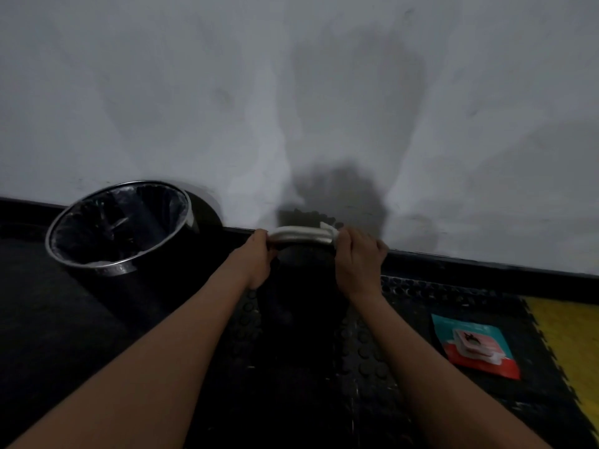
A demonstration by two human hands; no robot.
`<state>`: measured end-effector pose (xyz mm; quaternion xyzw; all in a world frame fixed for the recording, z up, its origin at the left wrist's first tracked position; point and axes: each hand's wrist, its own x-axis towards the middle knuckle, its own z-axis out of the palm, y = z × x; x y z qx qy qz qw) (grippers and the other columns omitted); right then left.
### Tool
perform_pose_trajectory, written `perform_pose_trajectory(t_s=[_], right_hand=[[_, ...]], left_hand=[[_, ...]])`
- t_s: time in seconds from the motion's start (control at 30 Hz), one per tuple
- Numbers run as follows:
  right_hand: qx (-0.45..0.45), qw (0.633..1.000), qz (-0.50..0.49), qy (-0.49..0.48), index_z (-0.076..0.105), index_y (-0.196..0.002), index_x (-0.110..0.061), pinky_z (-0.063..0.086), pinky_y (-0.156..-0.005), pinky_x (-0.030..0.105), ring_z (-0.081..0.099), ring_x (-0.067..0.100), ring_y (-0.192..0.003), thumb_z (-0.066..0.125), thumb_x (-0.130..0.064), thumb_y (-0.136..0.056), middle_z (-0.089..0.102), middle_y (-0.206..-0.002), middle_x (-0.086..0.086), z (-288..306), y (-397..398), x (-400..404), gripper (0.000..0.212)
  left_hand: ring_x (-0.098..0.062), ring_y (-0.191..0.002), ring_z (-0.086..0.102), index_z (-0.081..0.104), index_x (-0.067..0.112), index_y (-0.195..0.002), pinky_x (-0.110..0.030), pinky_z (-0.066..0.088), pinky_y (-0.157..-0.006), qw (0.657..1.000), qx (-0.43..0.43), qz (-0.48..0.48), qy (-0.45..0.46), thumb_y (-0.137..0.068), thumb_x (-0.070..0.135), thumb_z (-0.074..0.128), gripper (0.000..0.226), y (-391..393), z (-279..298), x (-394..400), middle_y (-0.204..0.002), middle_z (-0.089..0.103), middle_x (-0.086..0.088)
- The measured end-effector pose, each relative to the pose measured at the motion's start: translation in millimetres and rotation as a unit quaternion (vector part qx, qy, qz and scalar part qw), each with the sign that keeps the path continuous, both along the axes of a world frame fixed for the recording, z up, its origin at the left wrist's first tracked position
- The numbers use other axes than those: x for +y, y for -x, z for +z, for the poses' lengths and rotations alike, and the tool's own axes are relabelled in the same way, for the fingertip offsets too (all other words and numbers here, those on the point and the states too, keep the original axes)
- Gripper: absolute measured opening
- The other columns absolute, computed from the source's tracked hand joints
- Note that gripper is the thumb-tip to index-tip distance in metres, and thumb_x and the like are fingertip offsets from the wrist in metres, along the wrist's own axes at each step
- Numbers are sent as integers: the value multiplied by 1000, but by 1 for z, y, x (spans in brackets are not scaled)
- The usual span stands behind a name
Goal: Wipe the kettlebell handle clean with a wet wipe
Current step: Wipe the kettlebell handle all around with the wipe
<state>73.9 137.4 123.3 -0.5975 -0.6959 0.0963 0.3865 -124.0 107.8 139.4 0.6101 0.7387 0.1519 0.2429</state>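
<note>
Left hand: the left hand is stretched forward on a straight forearm, and its fingers are curled round the left end of the wet wipe, which is pinched there.
Right hand: the right hand is reached out the same way, back of the hand upward, and its fingers are closed on the right end of the wipe, where a loose corner is seen sticking up.
Wet wipe: it is drawn taut between both hands and laid in an arch over the top of the kettlebell handle, which is almost wholly covered by it.
Kettlebell: the dark kettlebell is set on the studded black floor mat, between the two wrists and close to the base of the grey wall; its outline is lost in shadow.
Bin: a round black bin with a metal rim and a plastic liner is stood to the left, near the wall.
Wipe packet: a teal and red wet-wipe packet is laid flat on the mat to the right, well apart from the hands, beside a yellow mat tile.
</note>
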Motion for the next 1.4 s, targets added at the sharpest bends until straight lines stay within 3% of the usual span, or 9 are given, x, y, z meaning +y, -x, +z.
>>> perform_pose_trajectory(t_s=[0.13, 0.27, 0.47, 0.63, 0.8, 0.9, 1.03, 1.23, 1.4], right_hand=[[-273, 948, 82, 139, 50, -110, -9, 38, -94, 56, 59, 40, -103, 44, -19, -95, 60, -110, 20, 32, 12, 22, 20], [-321, 925, 166, 116, 50, -107, -10, 42, -89, 55, 58, 40, -101, 38, -22, -93, 58, -113, 19, 45, 27, 24, 22], [-68, 995, 42, -67, 62, -103, -27, 33, -94, 39, 54, 16, -96, 37, -34, -93, 65, -100, -9, 2, 14, -6, 28], [12, 999, -29, 7, 52, -79, -28, 31, -90, 38, 58, 19, -86, 32, -28, -94, 60, -80, -8, -7, -4, -6, 25], [-223, 964, 38, 137, 48, -108, -16, 31, -95, 50, 58, 36, -100, 40, -13, -92, 62, -113, 12, 25, 4, 12, 18], [-236, 953, 124, 146, 52, -100, -21, 37, -94, 55, 59, 37, -101, 35, -22, -94, 62, -113, 12, 41, 22, 21, 18], [-137, 986, 88, 20, 60, -83, -22, 41, -87, 46, 63, 28, -84, 34, -38, -93, 67, -84, 0, 23, 28, 14, 33], [-85, 993, 41, -75, 51, -126, -38, 34, -94, 36, 50, 8, -106, 38, -38, -99, 57, -119, -17, -13, 8, -13, 30], [21, 994, 21, -109, 64, -108, -30, 36, -94, 37, 56, 8, -98, 53, -31, -88, 67, -107, -15, -8, 7, -11, 22]], left_hand=[[-40, -114, 56, 36, 13, -132, -45, 45, -97, 1000, 7, -4, -2, -98, 33, 47, 41, -1, 1, -1, -136, 51, -17], [-39, -112, 57, 36, 12, -130, -44, 45, -95, 1000, 10, -4, -2, -99, 33, 46, 39, -1, 1, 0, -134, 52, -17], [-38, -110, 57, 37, 12, -128, -42, 45, -94, 1000, 9, -2, -2, -99, 32, 46, 37, -3, 2, 0, -132, 53, -17], [-40, -114, 55, 37, 11, -131, -40, 44, -95, 1000, 7, 5, -5, -99, 32, 47, 39, -4, 2, 0, -135, 51, -17], [-40, -114, 56, 36, 12, -133, -40, 44, -94, 1000, 13, 10, -1, -99, 32, 46, 41, -4, 2, 0, -136, 51, -17], [-39, -112, 57, 36, 12, -131, -39, 45, -93, 1000, 11, 5, -2, -98, 32, 47, 39, -3, 0, 1, -137, 50, -18], [-39, -112, 57, 36, 13, -132, -40, 44, -94, 1000, 10, 4, -6, -99, 31, 46, 39, -4, 1, 0, -137, 50, -18], [-39, -115, 55, 36, 13, -131, -42, 44, -98, 1000, -1, 7, -4, -99, 31, 47, 38, -4, 0, 0, -137, 50, -17], [-38, -117, 54, 35, 13, -134, -42, 43, -99, 1000, -3, 9, 2, -99, 30, 46, 40, -5, 2, 0, -138, 50, -17]])
